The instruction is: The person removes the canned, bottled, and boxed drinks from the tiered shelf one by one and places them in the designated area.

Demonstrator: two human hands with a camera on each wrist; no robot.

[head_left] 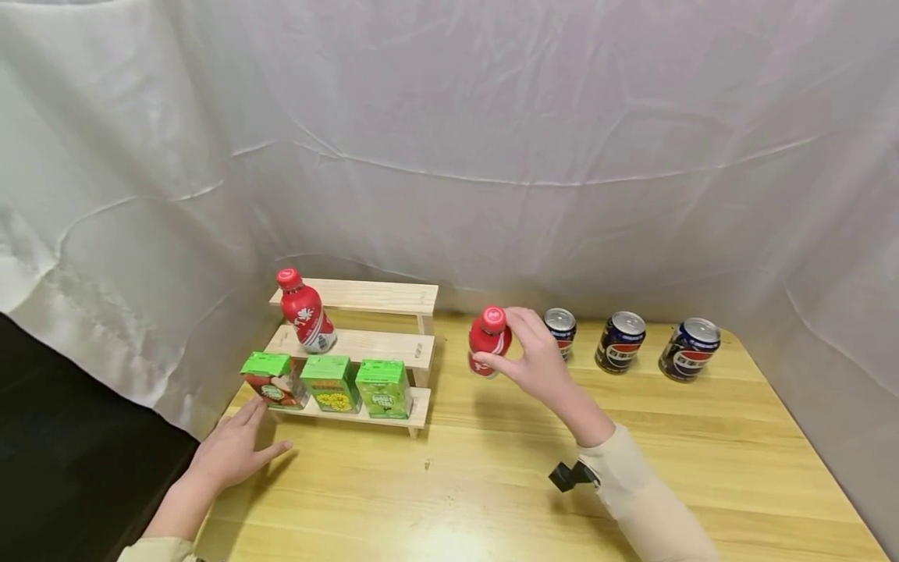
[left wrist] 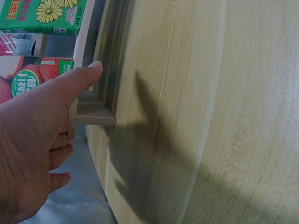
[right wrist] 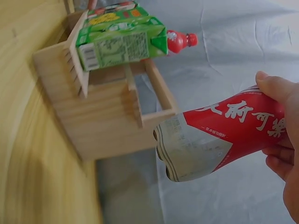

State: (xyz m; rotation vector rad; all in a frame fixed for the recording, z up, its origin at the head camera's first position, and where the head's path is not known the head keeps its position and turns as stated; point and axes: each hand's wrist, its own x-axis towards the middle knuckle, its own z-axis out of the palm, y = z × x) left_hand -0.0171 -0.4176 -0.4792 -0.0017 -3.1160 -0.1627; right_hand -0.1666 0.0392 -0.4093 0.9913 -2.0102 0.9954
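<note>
My right hand [head_left: 541, 359] grips a red soda bottle [head_left: 485, 343] around its upper part. In the right wrist view the bottle [right wrist: 210, 135] is held clear of the table, its pale base toward the wooden rack [right wrist: 103, 121]. My left hand [head_left: 228, 449] is at the left end of the three-tier rack [head_left: 382, 347], thumb spread apart. The left wrist view shows its fingers beside the lowest shelf's end, partly hidden. Near it stands a red-and-green juice box [head_left: 281, 386]. Another red bottle [head_left: 307, 318] stands at the left of the middle shelf.
Two green juice boxes [head_left: 330, 382] share the lowest shelf with the first. At the right, three dark blue cola cans [head_left: 620, 343] stand in a row on the wooden table [head_left: 477, 476]. Grey cloth [head_left: 492, 211] hangs behind and at the sides.
</note>
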